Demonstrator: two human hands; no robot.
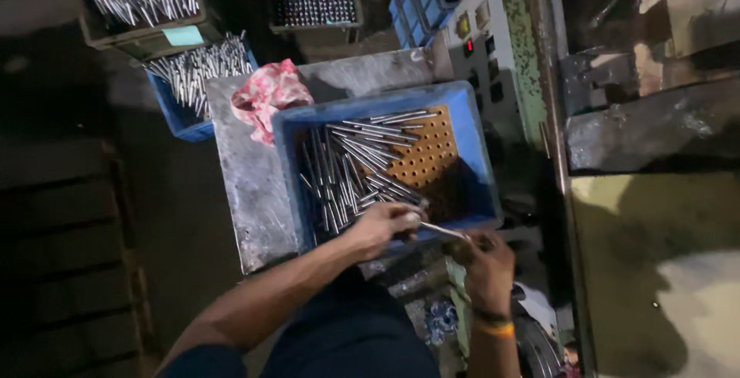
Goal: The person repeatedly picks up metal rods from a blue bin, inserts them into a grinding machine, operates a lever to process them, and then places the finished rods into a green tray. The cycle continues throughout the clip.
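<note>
My left hand (383, 226) covers the near end of the rod (442, 230), so I can't see how much of it I'm holding. My right hand (484, 264) is curled up and dark, and I can't tell if its fingers pinch the rod's other end or just touch it. The pile of rods (351, 166) hides most of the orange board (426, 158) in the blue bin (472, 143). The top edge cuts off the crate (139, 35) of rods at the upper left. The tray (316, 0) behind holds tiny dots, too small to tell. The buttons on the panel (479, 43) are blurry. The right side is too dark to make out.
</note>
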